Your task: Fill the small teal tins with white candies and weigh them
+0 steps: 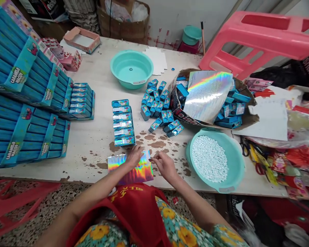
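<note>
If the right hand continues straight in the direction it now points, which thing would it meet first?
Probably the left hand, which is over the shiny sheet. The right hand points toward it, close to the sheet's right edge; whether it touches the sheet is unclear.

"CARAMELO MACIZO" is printed in white on the fronts of the stacked blue display boxes (15,77). Same wording is seen, small, on the nearest blue container (124,141) of the row; the other containers' labels can't be read. "eishu" is partly legible on the black carton (45,9), top left. Yellow Chinese characters are carried by the red apron (134,206), distorted by folds.
</note>
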A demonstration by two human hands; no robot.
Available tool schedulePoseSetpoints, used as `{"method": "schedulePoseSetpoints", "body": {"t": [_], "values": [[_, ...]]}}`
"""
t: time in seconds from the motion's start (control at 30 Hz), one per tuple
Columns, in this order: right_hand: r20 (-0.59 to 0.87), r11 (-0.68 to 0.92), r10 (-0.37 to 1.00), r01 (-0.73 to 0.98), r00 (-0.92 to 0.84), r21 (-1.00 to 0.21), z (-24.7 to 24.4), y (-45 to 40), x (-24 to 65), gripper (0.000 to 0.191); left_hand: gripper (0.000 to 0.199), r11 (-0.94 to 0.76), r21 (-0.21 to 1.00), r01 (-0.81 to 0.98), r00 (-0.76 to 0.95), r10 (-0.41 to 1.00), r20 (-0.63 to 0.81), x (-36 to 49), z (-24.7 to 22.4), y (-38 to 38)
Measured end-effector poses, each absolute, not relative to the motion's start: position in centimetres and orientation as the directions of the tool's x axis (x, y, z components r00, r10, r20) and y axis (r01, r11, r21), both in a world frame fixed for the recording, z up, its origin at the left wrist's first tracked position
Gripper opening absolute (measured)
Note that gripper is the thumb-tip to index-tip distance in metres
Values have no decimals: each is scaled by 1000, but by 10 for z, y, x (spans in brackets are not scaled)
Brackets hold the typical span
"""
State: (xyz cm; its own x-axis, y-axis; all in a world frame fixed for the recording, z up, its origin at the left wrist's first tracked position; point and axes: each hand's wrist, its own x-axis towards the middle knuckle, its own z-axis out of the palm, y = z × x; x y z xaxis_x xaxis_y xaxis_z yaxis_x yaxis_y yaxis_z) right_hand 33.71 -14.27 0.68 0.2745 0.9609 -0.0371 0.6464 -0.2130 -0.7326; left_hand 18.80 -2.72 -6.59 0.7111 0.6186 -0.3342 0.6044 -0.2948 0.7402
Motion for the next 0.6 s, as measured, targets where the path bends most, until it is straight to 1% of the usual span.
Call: {"method": "schedulePoseSetpoints", "body": {"t": [0.03, 0.1, 0.13, 0.17, 0.2, 0.23, 0.3, 0.37, 0.43, 0.5, 0.6], "values": [[-58, -230, 950, 560, 307, -796, 20, -137, 339, 13, 33, -223, 806, 548, 715, 626, -312, 188, -54, -31], [-94, -245, 932, 421, 349, -873, 43, -127, 340, 15, 38, 22, 929, 370, 740, 597, -309, 187, -23, -39], [-106, -248, 927, 373, 361, -894, 52, -122, 338, 16, 38, 163, 944, 287, 761, 559, -328, 186, -5, -41], [-115, -247, 921, 330, 372, -911, 60, -117, 336, 16, 36, 275, 930, 243, 777, 519, -356, 185, 13, -43], [-121, -243, 916, 289, 382, -926, 66, -111, 332, 16, 34, 336, 910, 243, 776, 495, -390, 182, 31, -42], [-126, -236, 911, 246, 392, -940, 71, -105, 328, 16, 32, 354, 897, 264, 759, 497, -420, 179, 47, -39], [-126, -206, 906, 160, 405, -965, 78, -86, 316, 14, 32, 301, 899, 318, 695, 571, -437, 169, 73, -24], [-103, -158, 899, 97, 426, -983, 81, -57, 303, 14, 31, 200, 916, 348, 646, 657, -389, 155, 92, 3], [-64, -106, 891, 69, 450, -992, 82, -18, 291, 15, 24, 128, 927, 354, 621, 709, -335, 142, 102, 42], [-23, -74, 882, 89, 472, -993, 80, 27, 284, 17, 22, 100, 935, 339, 606, 737, -299, 132, 106, 88], [28, -89, 858, 203, 512, -975, 71, 92, 280, 16, 18, 95, 950, 299, 618, 739, -268, 127, 101, 154]]}}
